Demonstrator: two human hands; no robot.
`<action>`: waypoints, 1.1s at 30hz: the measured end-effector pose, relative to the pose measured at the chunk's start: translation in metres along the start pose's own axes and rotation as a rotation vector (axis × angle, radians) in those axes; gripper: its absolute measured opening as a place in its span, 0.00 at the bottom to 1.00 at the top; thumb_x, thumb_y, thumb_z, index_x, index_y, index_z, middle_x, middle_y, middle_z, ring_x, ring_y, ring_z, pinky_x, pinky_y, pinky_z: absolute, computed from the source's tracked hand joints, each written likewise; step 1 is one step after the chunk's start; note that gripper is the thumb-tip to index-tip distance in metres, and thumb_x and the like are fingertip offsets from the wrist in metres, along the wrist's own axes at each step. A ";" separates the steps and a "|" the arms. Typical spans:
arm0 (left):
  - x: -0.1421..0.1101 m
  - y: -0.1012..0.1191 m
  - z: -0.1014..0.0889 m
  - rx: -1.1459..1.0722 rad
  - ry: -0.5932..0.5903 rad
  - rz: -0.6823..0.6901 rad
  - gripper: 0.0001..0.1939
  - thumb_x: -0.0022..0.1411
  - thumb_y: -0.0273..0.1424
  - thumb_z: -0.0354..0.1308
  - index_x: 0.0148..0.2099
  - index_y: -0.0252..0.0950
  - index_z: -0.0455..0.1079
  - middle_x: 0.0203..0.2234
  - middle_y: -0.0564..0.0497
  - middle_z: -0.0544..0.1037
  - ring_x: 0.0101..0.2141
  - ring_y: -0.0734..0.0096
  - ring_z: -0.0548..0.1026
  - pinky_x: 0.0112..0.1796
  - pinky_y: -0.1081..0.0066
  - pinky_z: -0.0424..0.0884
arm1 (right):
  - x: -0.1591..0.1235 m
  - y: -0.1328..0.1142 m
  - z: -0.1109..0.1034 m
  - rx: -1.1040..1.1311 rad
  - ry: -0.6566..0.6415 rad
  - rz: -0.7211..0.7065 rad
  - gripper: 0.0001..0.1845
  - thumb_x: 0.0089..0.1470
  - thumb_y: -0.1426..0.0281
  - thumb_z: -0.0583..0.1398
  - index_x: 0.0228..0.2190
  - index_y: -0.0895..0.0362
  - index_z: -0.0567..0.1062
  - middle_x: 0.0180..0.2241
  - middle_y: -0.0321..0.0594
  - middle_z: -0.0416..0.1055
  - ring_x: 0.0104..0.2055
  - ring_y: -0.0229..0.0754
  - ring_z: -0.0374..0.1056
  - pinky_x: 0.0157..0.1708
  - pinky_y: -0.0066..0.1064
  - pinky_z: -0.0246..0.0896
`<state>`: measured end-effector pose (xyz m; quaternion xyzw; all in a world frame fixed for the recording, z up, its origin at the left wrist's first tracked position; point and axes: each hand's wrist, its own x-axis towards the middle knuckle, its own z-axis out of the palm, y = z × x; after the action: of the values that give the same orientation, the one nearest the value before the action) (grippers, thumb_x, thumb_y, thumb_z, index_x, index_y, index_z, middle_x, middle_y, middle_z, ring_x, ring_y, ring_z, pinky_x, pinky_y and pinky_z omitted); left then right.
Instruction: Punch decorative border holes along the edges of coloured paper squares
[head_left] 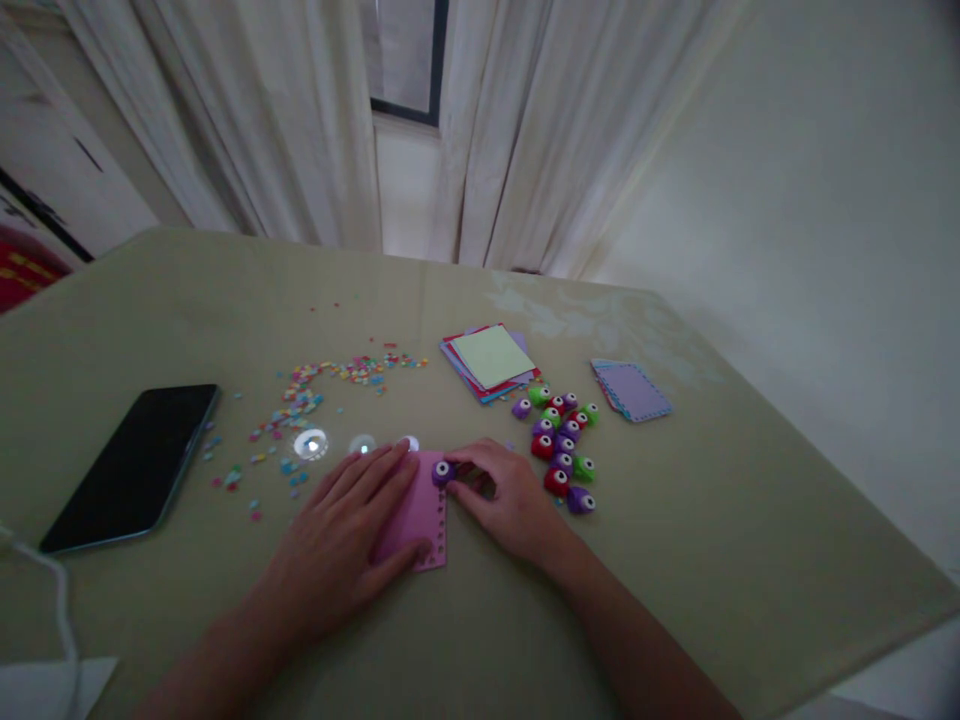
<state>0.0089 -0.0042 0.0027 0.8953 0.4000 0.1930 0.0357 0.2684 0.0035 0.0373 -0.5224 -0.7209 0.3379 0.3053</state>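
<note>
A pink paper square (420, 515) lies on the table in front of me, with a row of small holes along its right edge. My left hand (341, 535) lies flat on it, fingers stretched out, pressing it down. My right hand (502, 495) is closed around a small purple paper punch (442, 471) set on the sheet's upper right edge. Just right of that hand sits a cluster of several small punches (562, 445) in purple, red and green.
A black phone (135, 465) lies at the left. Coloured paper confetti (315, 400) is scattered mid-table. A stack of coloured paper squares (491, 358) and a second punched stack (631, 390) lie further back. White curtains hang behind the table's far edge. A white cable runs at the lower left.
</note>
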 end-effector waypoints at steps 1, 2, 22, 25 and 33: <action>0.000 0.000 0.000 0.002 -0.001 0.001 0.41 0.74 0.53 0.57 0.79 0.41 0.54 0.75 0.42 0.62 0.70 0.46 0.66 0.69 0.49 0.60 | 0.000 0.000 0.000 0.003 -0.003 -0.007 0.14 0.62 0.74 0.69 0.49 0.53 0.83 0.45 0.42 0.81 0.43 0.44 0.78 0.44 0.34 0.74; -0.001 -0.001 0.000 0.006 -0.003 0.002 0.41 0.74 0.53 0.57 0.79 0.41 0.54 0.75 0.42 0.62 0.70 0.47 0.66 0.69 0.49 0.60 | 0.000 0.000 -0.001 0.009 -0.007 -0.013 0.14 0.62 0.74 0.69 0.49 0.53 0.83 0.46 0.42 0.81 0.43 0.44 0.78 0.44 0.34 0.74; 0.001 -0.001 -0.001 0.011 -0.020 0.006 0.40 0.73 0.54 0.58 0.78 0.40 0.57 0.75 0.43 0.63 0.70 0.48 0.66 0.69 0.49 0.59 | 0.001 0.001 -0.003 0.042 -0.021 -0.025 0.14 0.62 0.75 0.69 0.49 0.54 0.84 0.45 0.41 0.80 0.41 0.42 0.78 0.43 0.32 0.75; 0.001 -0.001 -0.001 0.013 -0.015 0.011 0.40 0.74 0.53 0.58 0.78 0.39 0.57 0.75 0.42 0.63 0.70 0.47 0.66 0.69 0.49 0.60 | 0.001 0.000 -0.004 0.045 -0.032 -0.023 0.13 0.62 0.75 0.69 0.48 0.54 0.84 0.45 0.41 0.80 0.42 0.41 0.78 0.43 0.32 0.75; 0.001 -0.002 0.001 0.041 -0.015 0.011 0.41 0.73 0.55 0.57 0.78 0.39 0.56 0.75 0.42 0.63 0.70 0.47 0.66 0.68 0.47 0.61 | 0.000 -0.001 -0.005 0.049 -0.052 -0.039 0.14 0.63 0.75 0.69 0.50 0.56 0.83 0.46 0.43 0.80 0.44 0.43 0.78 0.48 0.34 0.75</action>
<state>0.0082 -0.0022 0.0013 0.8994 0.3987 0.1785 0.0192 0.2722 0.0046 0.0409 -0.4917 -0.7300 0.3629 0.3060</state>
